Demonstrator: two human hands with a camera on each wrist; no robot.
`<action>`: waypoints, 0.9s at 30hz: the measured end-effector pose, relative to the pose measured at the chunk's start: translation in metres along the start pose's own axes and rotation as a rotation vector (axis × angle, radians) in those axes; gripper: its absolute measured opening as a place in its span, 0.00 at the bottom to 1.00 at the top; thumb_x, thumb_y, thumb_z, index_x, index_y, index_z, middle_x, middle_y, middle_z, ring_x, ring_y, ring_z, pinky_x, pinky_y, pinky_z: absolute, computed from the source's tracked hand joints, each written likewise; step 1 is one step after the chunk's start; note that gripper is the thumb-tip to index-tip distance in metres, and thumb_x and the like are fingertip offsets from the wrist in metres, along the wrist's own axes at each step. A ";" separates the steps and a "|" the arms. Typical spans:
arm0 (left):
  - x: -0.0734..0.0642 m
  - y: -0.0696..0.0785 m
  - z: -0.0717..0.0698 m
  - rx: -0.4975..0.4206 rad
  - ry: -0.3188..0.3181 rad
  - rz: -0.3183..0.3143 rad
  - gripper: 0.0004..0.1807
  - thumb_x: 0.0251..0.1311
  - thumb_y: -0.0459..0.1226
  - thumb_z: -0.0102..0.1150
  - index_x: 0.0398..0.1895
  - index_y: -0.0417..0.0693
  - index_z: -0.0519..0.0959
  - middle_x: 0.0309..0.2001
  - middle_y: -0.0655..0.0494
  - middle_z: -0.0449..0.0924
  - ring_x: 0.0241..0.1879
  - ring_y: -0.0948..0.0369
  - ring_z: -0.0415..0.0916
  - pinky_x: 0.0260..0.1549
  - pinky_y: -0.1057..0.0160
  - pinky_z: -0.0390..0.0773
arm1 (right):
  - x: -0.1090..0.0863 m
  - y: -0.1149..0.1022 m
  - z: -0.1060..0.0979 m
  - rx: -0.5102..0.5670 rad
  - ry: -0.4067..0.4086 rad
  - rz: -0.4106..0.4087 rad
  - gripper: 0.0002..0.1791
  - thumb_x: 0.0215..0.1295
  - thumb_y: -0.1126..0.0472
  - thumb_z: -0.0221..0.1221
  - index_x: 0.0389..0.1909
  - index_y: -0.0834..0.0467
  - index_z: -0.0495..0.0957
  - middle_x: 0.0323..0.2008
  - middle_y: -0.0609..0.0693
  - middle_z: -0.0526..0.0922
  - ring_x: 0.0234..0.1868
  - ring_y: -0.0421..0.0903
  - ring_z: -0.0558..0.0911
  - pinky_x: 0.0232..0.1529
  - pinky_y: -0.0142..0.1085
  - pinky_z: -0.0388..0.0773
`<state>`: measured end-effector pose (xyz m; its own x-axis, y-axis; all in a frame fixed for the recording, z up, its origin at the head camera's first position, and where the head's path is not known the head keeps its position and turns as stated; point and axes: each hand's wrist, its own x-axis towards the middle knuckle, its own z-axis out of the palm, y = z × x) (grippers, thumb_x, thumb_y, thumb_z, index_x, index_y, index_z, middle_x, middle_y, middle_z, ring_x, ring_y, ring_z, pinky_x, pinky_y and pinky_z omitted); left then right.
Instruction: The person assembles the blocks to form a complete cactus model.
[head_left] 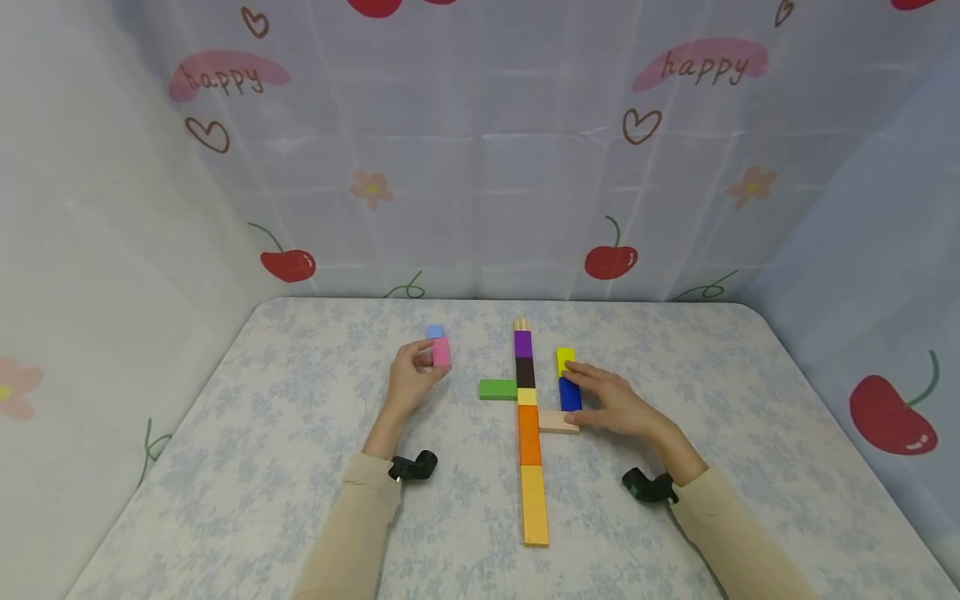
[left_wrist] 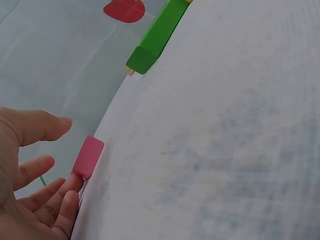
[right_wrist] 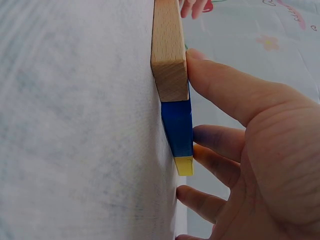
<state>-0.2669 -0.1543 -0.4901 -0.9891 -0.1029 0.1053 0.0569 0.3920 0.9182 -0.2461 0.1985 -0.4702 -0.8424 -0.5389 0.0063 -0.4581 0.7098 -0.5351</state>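
Note:
My left hand is at the pink block, one finger right at its lower edge and the thumb apart from it in the left wrist view. Just behind the pink block lies a light blue block. With fingers spread, my right hand reaches over the blue block and the yellow block. Its thumb touches the end of a plain wooden block, and its fingertips are at the blue and yellow blocks. The plain block sticks out sideways from a column of coloured blocks.
The column runs from a long yellow-orange block through orange, pale yellow, black and purple blocks to thin wooden pieces. A green block juts left. A printed curtain hangs behind the table.

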 end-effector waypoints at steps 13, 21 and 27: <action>0.016 0.001 -0.008 0.154 -0.105 -0.101 0.38 0.53 0.34 0.70 0.68 0.39 0.67 0.51 0.41 0.75 0.50 0.49 0.74 0.46 0.54 0.76 | 0.003 -0.002 0.001 -0.015 -0.009 0.011 0.42 0.60 0.47 0.66 0.70 0.64 0.65 0.72 0.64 0.61 0.72 0.66 0.59 0.66 0.70 0.51; 0.022 -0.001 -0.009 0.110 -0.153 -0.136 0.41 0.52 0.32 0.70 0.71 0.40 0.63 0.50 0.41 0.77 0.51 0.50 0.74 0.47 0.55 0.76 | 0.002 -0.002 0.001 -0.006 -0.006 0.010 0.41 0.60 0.49 0.67 0.70 0.64 0.65 0.72 0.64 0.61 0.72 0.66 0.59 0.67 0.70 0.49; 0.025 -0.002 -0.009 0.110 -0.159 -0.125 0.40 0.53 0.31 0.69 0.71 0.41 0.64 0.49 0.41 0.77 0.49 0.50 0.75 0.46 0.57 0.76 | 0.001 -0.001 0.000 -0.003 0.001 0.005 0.41 0.60 0.48 0.66 0.70 0.64 0.65 0.72 0.64 0.61 0.72 0.66 0.59 0.67 0.70 0.49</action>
<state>-0.2903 -0.1662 -0.4857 -0.9970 -0.0152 -0.0765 -0.0743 0.4834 0.8722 -0.2467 0.1969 -0.4701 -0.8450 -0.5348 0.0041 -0.4546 0.7142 -0.5323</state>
